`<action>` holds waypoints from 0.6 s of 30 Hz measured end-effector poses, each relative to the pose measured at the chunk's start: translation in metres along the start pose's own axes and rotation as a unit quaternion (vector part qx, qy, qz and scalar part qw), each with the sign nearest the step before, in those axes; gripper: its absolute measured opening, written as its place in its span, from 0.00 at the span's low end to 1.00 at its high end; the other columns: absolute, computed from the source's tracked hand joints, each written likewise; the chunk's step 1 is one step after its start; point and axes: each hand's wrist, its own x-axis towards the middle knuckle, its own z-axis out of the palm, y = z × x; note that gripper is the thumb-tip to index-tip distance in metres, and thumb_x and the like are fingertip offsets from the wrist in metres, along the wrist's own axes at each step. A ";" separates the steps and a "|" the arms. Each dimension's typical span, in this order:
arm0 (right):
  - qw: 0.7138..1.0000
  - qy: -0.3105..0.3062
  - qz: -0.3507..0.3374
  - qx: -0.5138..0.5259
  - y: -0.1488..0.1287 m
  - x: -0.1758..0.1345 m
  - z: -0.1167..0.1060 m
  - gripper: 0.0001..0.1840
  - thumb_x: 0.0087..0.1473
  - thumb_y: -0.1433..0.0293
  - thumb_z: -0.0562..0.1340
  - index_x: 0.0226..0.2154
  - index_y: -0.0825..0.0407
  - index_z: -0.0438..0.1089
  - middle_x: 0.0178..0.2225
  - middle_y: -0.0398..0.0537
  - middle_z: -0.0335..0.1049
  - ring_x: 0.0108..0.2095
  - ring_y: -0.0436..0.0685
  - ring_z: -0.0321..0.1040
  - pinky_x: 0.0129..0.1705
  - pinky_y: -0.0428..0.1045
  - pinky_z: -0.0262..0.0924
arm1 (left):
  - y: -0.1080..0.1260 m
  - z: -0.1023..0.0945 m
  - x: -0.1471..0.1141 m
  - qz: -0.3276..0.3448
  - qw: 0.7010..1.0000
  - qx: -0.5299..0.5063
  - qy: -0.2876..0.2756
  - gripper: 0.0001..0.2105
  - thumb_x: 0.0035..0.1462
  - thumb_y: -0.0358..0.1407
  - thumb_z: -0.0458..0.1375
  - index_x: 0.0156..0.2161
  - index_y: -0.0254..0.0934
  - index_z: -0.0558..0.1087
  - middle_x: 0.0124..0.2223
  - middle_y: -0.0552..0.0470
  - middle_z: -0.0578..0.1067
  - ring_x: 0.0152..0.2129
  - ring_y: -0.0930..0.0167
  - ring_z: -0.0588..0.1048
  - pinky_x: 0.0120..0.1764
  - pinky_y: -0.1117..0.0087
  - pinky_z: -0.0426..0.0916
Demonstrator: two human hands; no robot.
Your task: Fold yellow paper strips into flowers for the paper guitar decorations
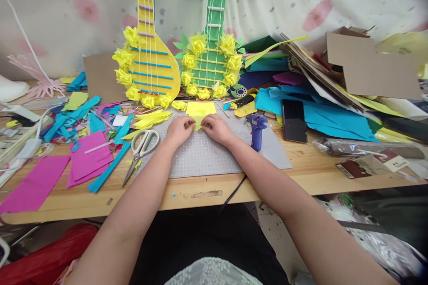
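Observation:
Between both hands is a small piece of yellow crepe paper (198, 122), held over a grey cutting mat (214, 156). My left hand (180, 130) pinches its left edge, and my right hand (217, 128) pinches the right edge. Just behind the fingers lies a flat yellow sheet (201, 107). To the left of my left hand rest scissors (142, 149) with pale handles. A blue glue gun (257, 130) stands on the mat to the right of my right hand.
At the back stand a yellow paper instrument (155, 62) and a green one (211, 60), both trimmed with yellow flowers. Pink paper sheets (92, 158) and scraps cover the left. A phone (294, 121), blue paper (337, 120) and cardboard (371, 69) lie on the right.

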 end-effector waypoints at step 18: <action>0.987 0.028 0.158 0.002 -0.015 0.006 0.011 0.03 0.48 0.71 0.59 0.25 0.53 0.66 0.35 0.49 0.62 0.38 0.54 0.62 0.44 0.50 0.57 | 0.003 -0.001 -0.002 -0.034 0.995 0.092 -0.014 0.06 0.47 0.33 0.55 0.31 0.40 0.75 0.38 0.49 0.75 0.43 0.60 0.67 0.46 0.57 0.58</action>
